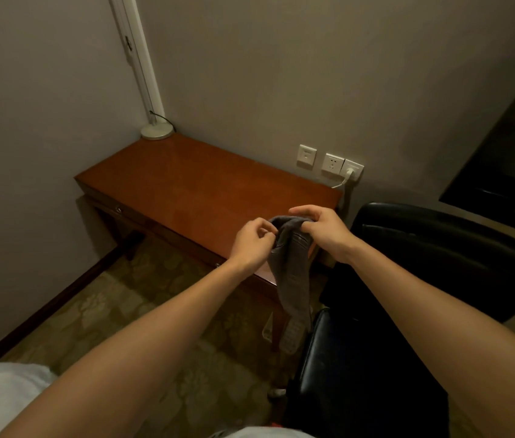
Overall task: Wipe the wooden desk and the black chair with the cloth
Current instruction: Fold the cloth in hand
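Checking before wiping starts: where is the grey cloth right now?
In the head view the grey cloth hangs at centre, held between left hand and right hand, over the wooden desk's near right corner.

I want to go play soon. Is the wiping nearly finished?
Just starting, it seems. Nothing shows as wiped yet. In hand: the left hand and right hand hold the grey cloth up, dangling. Left: the wooden desk and the black chair.
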`<act>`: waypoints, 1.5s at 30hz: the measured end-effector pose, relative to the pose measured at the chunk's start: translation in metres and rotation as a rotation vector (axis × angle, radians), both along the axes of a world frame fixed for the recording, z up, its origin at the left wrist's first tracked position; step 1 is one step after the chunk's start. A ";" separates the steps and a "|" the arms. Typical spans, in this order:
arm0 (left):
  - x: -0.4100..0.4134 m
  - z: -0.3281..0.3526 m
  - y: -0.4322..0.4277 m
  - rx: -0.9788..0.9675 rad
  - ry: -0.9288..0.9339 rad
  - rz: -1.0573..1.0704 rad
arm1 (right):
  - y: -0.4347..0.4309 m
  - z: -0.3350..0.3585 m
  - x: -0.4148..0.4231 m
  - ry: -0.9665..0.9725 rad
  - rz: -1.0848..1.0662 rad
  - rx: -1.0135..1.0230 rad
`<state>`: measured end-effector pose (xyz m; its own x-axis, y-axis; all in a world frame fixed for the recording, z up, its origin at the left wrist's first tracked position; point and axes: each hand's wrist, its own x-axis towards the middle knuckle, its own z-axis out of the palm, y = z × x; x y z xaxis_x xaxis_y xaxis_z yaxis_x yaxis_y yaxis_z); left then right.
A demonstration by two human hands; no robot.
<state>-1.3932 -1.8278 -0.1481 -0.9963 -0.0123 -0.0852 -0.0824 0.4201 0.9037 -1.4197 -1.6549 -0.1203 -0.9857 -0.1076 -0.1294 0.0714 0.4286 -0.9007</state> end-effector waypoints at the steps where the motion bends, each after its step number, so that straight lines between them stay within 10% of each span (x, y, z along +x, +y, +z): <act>1: -0.001 -0.002 -0.002 0.002 0.042 -0.011 | 0.000 0.001 0.000 0.002 0.000 -0.007; 6: -0.001 -0.005 0.000 -0.021 0.171 -0.106 | -0.003 0.007 0.005 0.006 -0.032 -0.085; 15: -0.010 -0.003 -0.016 -0.631 0.385 -0.256 | -0.007 0.017 0.009 0.077 -0.127 -0.234; 27: -0.022 0.014 -0.037 -0.743 0.434 -0.375 | -0.015 0.006 0.000 0.142 -0.196 -0.051; 45: -0.022 0.024 -0.047 -0.262 0.328 -0.182 | -0.022 0.009 0.005 0.174 -0.168 0.122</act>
